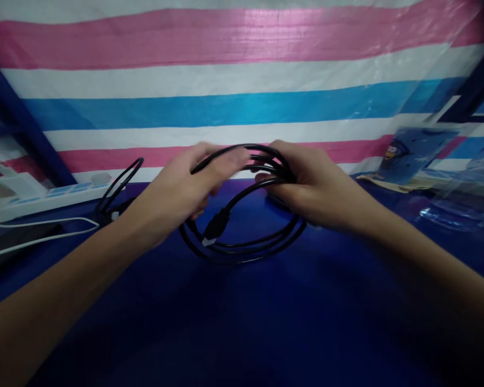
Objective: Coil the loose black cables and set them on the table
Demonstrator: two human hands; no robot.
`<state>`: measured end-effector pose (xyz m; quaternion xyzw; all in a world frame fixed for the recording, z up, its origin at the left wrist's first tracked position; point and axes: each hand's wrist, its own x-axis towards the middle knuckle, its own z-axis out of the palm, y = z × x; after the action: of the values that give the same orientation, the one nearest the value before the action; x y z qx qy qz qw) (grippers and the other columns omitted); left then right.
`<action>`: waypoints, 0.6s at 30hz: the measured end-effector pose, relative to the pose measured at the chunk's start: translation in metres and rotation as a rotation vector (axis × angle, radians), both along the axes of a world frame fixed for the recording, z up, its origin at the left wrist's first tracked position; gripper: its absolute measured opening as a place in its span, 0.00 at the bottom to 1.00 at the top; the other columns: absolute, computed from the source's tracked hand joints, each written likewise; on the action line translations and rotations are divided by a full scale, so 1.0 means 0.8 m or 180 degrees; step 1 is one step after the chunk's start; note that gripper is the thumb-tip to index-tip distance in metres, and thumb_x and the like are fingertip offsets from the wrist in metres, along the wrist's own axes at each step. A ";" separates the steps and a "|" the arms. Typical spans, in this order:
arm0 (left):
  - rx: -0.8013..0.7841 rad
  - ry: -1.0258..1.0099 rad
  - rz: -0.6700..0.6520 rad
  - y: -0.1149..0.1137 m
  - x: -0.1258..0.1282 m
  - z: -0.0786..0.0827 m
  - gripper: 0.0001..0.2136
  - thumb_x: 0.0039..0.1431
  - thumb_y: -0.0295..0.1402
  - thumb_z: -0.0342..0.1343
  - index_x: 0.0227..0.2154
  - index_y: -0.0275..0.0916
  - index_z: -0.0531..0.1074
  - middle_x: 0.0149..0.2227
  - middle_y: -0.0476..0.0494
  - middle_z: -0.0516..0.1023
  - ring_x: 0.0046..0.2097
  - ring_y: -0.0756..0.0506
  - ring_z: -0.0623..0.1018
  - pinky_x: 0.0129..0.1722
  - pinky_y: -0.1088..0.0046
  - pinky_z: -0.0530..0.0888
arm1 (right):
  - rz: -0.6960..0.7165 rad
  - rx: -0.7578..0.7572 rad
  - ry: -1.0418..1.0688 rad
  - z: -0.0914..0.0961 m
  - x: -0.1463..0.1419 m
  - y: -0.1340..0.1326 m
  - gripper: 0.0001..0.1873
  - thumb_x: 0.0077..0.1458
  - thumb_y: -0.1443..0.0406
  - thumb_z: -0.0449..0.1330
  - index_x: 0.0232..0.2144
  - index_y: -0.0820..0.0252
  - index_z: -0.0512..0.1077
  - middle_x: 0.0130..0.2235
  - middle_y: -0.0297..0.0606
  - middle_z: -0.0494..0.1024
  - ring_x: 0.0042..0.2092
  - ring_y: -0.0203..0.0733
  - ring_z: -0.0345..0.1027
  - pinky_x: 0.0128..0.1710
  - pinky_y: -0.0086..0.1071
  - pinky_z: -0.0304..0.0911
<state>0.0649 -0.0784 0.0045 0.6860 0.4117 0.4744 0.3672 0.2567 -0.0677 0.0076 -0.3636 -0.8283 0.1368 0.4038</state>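
A black cable point(246, 244) is wound into a loose coil of several loops above a dark blue table point(242, 322). My right hand point(306, 188) is closed around the right side of the coil. My left hand point(181, 188) grips the upper left of the loops, fingers curled over the strands. A black plug with a silver tip point(214, 228) hangs inside the coil below my left hand.
A white power strip point(44, 200) lies at the left with a white cord point(36, 234) and another black cable loop point(119, 188) beside it. A blue printed card point(411, 156) and clear plastic packaging point(460, 209) sit at the right. A pink, white and blue striped sheet point(242, 80) hangs behind.
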 end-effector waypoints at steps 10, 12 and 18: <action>0.0810 0.0325 0.0238 -0.007 0.001 -0.001 0.12 0.46 0.20 0.55 0.33 0.41 0.72 0.24 0.54 0.67 0.28 0.52 0.70 0.23 0.81 0.62 | 0.0483 -0.0946 0.0476 0.005 0.003 -0.016 0.08 0.51 0.66 0.62 0.35 0.57 0.67 0.20 0.27 0.66 0.20 0.33 0.62 0.17 0.26 0.54; 0.0799 0.0259 0.0117 -0.001 -0.004 -0.008 0.11 0.48 0.21 0.53 0.33 0.41 0.72 0.24 0.54 0.68 0.25 0.53 0.69 0.22 0.80 0.62 | 0.0758 -0.1337 0.0571 0.003 0.013 -0.013 0.11 0.50 0.63 0.64 0.36 0.57 0.67 0.20 0.26 0.66 0.18 0.32 0.63 0.16 0.25 0.55; 0.0693 -0.0286 -0.0125 0.015 -0.013 -0.038 0.11 0.51 0.23 0.50 0.37 0.39 0.69 0.32 0.49 0.74 0.20 0.54 0.68 0.22 0.75 0.69 | 0.0934 -0.1651 0.0898 -0.030 0.025 0.010 0.11 0.52 0.61 0.63 0.35 0.62 0.71 0.20 0.29 0.69 0.21 0.32 0.67 0.19 0.25 0.58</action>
<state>0.0546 -0.0661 -0.0259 0.7078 0.3275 0.5392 0.3178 0.2770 -0.0595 -0.0167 -0.3085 -0.7453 0.4489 0.3844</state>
